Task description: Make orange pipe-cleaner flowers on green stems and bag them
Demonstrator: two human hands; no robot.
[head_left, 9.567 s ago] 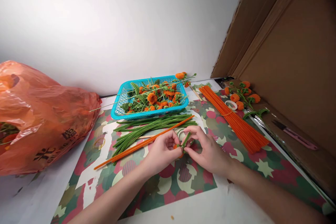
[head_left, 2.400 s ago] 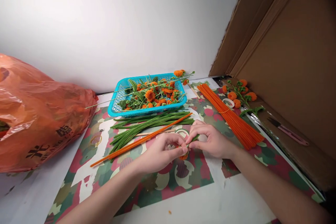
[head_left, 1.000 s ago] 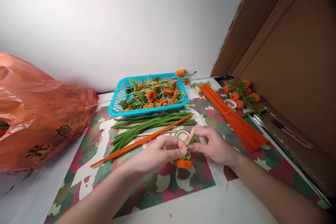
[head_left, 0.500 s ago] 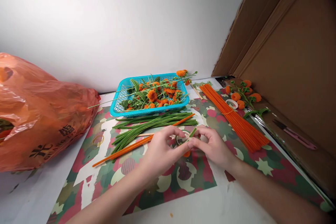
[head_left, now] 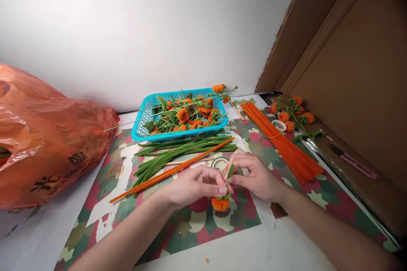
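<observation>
Flower's move: since half a second ago the orange flower head [head_left: 220, 204] has come out from behind the fingers and now shows fully, on their near side.
Left hand [head_left: 199, 188]: thumb and fingers pinched together on the flower just above its green base, orange head hanging down.
Right hand [head_left: 259, 178]: fingertips bunched close by the stem; whether they pinch it or merely touch it, I cannot tell.
Green stem tip [head_left: 230, 171]: standing up between the two hands.
Pale roll [head_left: 219, 159]: lying just beyond the fingers.
Orange stick [head_left: 173, 170]: slanting from near left to far right, across the green stems [head_left: 165, 154].
Blue basket [head_left: 179, 137]: farther off, behind the green stems, filled with orange flowers and greenery.
Orange bundle [head_left: 281, 148]: to the right, banded, with a white ring [head_left: 284, 128] beside it.
Flower spray [head_left: 294, 114]: far right, near the cardboard [head_left: 359, 72].
Pink-handled clippers [head_left: 358, 164]: right, nearer than the spray.
Plastic bag [head_left: 70, 148]: far left, orange, bulging.
</observation>
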